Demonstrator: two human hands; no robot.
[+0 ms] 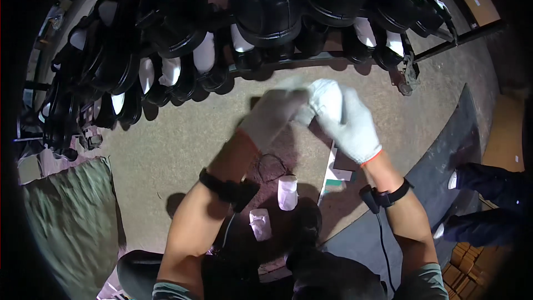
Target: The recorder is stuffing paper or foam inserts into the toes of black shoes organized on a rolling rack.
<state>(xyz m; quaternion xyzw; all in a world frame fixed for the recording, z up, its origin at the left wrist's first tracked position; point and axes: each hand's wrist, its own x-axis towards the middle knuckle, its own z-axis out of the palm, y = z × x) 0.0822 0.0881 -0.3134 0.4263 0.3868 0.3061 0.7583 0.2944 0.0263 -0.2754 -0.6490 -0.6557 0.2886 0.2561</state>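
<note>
Both my hands wear white knit gloves with orange cuffs and are raised in the middle, just in front of a rack of black shoes. My right hand [353,125] is closed round a crumpled white wad [326,99] that looks like paper. At the wad's left side is my left hand [276,115], its fingers smeared by motion, so their grip does not show. Below, between my forearms, lie two similar white wads, an upper one [287,193] and a lower one [260,224].
Black shoes [266,14] with white stuffing fill the rack's tiers across the top. A rack caster [408,78] stands at right. Green cloth [72,216] lies at left, a dark mat [438,166] at right. Another person's legs [486,203] and cardboard [504,133] are at far right.
</note>
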